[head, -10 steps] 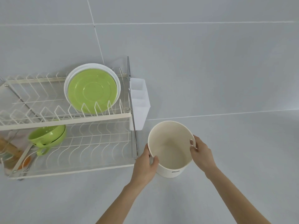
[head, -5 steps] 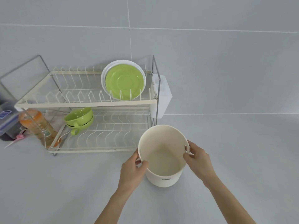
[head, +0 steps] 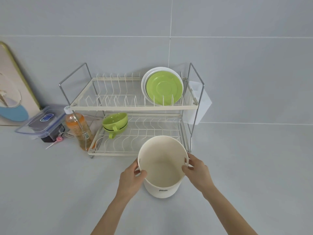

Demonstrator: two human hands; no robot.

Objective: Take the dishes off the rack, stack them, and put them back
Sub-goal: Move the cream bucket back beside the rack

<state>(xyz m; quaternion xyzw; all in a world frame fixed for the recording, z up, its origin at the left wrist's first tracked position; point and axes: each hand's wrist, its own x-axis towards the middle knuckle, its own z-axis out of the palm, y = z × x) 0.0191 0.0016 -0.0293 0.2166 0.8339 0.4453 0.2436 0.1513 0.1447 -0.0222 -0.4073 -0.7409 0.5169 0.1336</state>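
A two-tier white wire dish rack (head: 132, 107) stands against the tiled wall. On its upper tier, at the right, a green plate (head: 164, 89) leans upright in front of a white plate (head: 149, 77). Two stacked green cups (head: 115, 122) sit at the left of the lower tier. In front of the rack stands an empty cream bucket (head: 162, 184) on the counter. My left hand (head: 131, 179) grips its left rim and my right hand (head: 197, 172) grips its right rim, thumbs inside.
A white cutlery holder (head: 201, 106) hangs on the rack's right side. Left of the rack stand an orange drink bottle (head: 77, 129), a clear lidded box (head: 42, 121) and a tray (head: 13, 89) leaning on the wall. Grey counter extends to the right and front.
The view has swung left and back, bringing the whole rack, bottle, box and tray into sight. Both hands keep their hold on the bucket, which now sits closer to the rack's front.
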